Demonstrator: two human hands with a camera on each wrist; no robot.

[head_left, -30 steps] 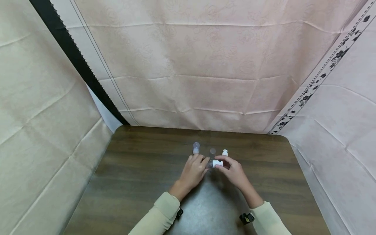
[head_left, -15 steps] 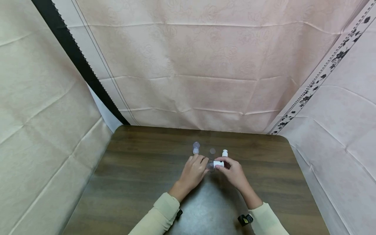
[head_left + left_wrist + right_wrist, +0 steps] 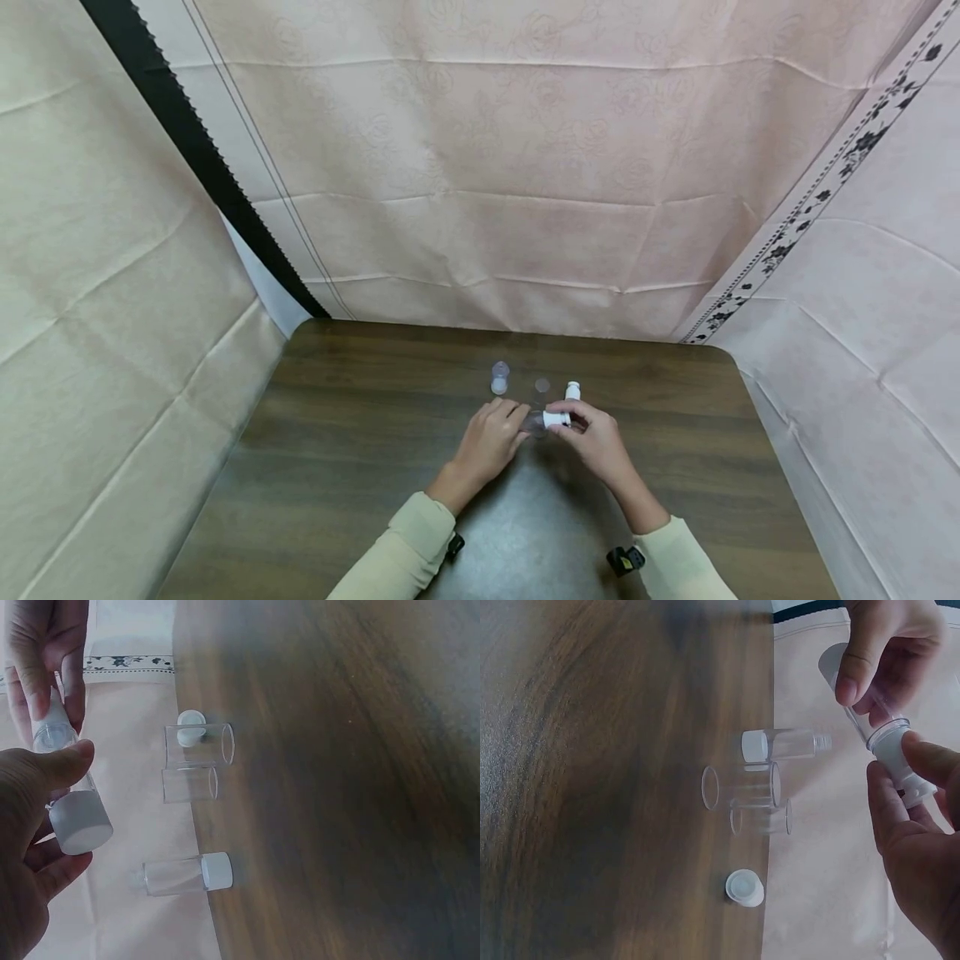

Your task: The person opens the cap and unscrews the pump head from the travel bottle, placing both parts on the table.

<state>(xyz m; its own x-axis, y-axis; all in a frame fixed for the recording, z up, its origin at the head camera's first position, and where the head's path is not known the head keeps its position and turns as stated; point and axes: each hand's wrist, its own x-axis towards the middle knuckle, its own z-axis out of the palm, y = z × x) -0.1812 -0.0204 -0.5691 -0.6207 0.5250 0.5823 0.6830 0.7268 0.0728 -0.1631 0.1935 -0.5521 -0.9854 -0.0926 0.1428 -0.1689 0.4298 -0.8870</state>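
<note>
My left hand (image 3: 483,446) grips a small clear bottle with a white base (image 3: 81,823), thumb on one side and fingers on the other. From the right, my right hand (image 3: 596,442) pinches a white pump-like top (image 3: 892,754) between thumb and fingers. That white top sits at the mouth end of the clear bottle, in line with it. Whether it is screwed on or only pushed in, I cannot tell. The bottle is held tilted above the table, its clear wall partly hidden by my left fingers.
Beyond my hands, a second clear bottle with a white base (image 3: 795,743) stands on the wooden table (image 3: 360,467). Two clear open cylinders (image 3: 741,786) and another white top (image 3: 745,888) stand beside it. Pale cloth (image 3: 480,167) hangs behind the table's far edge.
My left hand has shifted slightly left, and more of the clear bottle shows between the hands. My right hand keeps its hold on the white top, nearly in place.
</note>
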